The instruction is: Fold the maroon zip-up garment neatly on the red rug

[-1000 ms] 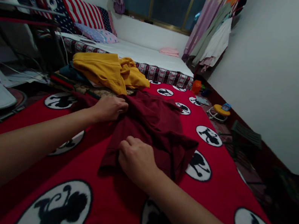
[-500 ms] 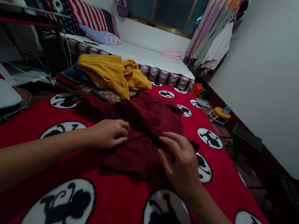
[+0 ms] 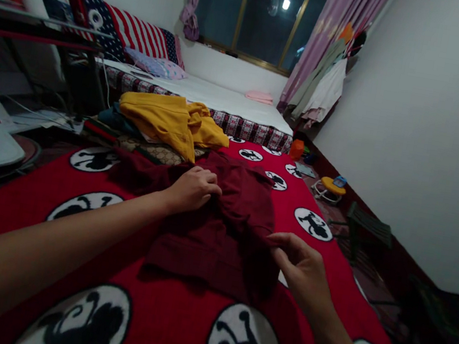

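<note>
A maroon sweatshirt [image 3: 194, 248] lies rumpled on the red blanket [image 3: 168, 326], its hem towards me and a sleeve stretched out to the left. My left hand [image 3: 195, 190] is closed on the cloth near the middle of the sweatshirt, fingers curled under. Between thumb and fingers, my right hand [image 3: 301, 266] pinches a fold at the garment's right side, lifted slightly off the blanket. The blanket has white circles with black figures.
Behind the sweatshirt lie yellow clothing [image 3: 163, 117] and a folded brown patterned cloth [image 3: 154, 150]. A cluttered desk [image 3: 36, 34] stands left, a white-covered bed [image 3: 216, 90] at the back. A yellow stool [image 3: 333, 186] and a dark folding stool [image 3: 370, 225] stand right.
My left hand has moved forward and right onto the middle of the sweatshirt. My right hand has shifted right and lower, now pinching the cloth's right side. The view has tilted slightly.
</note>
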`<state>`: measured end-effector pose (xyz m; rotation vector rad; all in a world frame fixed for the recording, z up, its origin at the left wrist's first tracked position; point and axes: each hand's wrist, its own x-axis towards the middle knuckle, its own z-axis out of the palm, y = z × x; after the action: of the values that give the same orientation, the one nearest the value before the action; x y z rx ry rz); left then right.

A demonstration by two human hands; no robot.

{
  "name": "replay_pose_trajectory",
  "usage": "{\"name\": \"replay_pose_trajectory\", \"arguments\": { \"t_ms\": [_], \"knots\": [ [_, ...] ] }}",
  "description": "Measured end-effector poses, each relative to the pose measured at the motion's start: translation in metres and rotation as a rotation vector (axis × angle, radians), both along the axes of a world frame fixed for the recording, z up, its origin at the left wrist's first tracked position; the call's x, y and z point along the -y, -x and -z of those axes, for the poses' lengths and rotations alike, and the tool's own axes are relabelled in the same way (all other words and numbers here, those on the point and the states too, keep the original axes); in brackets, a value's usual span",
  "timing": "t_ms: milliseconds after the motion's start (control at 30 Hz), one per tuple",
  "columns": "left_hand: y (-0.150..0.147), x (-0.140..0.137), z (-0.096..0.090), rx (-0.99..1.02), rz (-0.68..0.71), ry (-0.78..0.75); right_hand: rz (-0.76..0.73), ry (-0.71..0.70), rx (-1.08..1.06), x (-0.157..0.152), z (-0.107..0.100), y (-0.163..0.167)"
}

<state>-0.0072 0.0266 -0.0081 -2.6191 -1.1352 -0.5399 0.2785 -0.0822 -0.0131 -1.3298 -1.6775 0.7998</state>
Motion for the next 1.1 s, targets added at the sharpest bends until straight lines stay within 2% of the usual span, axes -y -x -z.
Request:
{"name": "replay_pose_trajectory", "arguments": {
  "t_ms": [133,167,233,300,367,467,533,667,733,833,900,1000,1100],
  "knots": [
    [0.014,0.004,-0.009,0.011,-0.063,-0.019,-0.316,0.075,0.145,0.019,-0.023,0.018],
    [0.016,0.007,-0.009,-0.005,-0.072,-0.008,-0.353,0.092,0.185,0.02,-0.025,0.02],
    [0.018,0.011,-0.009,-0.017,-0.066,0.01,-0.322,0.047,0.278,0.018,-0.025,0.022],
    [0.015,0.017,-0.007,0.013,-0.023,0.009,-0.24,-0.061,0.413,0.013,-0.019,0.022],
    [0.006,0.024,-0.003,0.058,0.059,0.014,-0.203,-0.132,0.571,0.01,-0.011,0.023],
    [-0.014,0.033,0.005,0.085,0.204,0.06,-0.209,-0.167,0.725,0.008,0.002,0.024],
    [-0.026,0.036,0.011,0.086,0.27,0.084,-0.191,-0.195,0.68,0.008,0.006,0.025],
    [-0.034,0.035,0.014,0.174,0.32,0.091,-0.064,-0.219,0.271,0.009,-0.001,0.024],
    [-0.027,0.035,0.01,0.246,0.329,0.096,-0.143,-0.158,0.158,0.011,-0.006,0.024],
    [-0.01,0.037,0.001,0.24,0.294,0.13,-0.377,0.019,0.22,0.014,-0.006,0.024],
    [-0.003,0.038,-0.006,0.19,0.237,0.148,-0.42,0.117,0.235,0.013,-0.003,0.024],
    [-0.01,0.039,-0.013,0.27,0.189,0.187,-0.346,0.195,0.119,0.002,0.0,0.026],
    [-0.034,0.033,-0.012,0.412,0.19,0.293,-0.218,0.12,0.034,-0.026,-0.003,0.025]
  ]
}}
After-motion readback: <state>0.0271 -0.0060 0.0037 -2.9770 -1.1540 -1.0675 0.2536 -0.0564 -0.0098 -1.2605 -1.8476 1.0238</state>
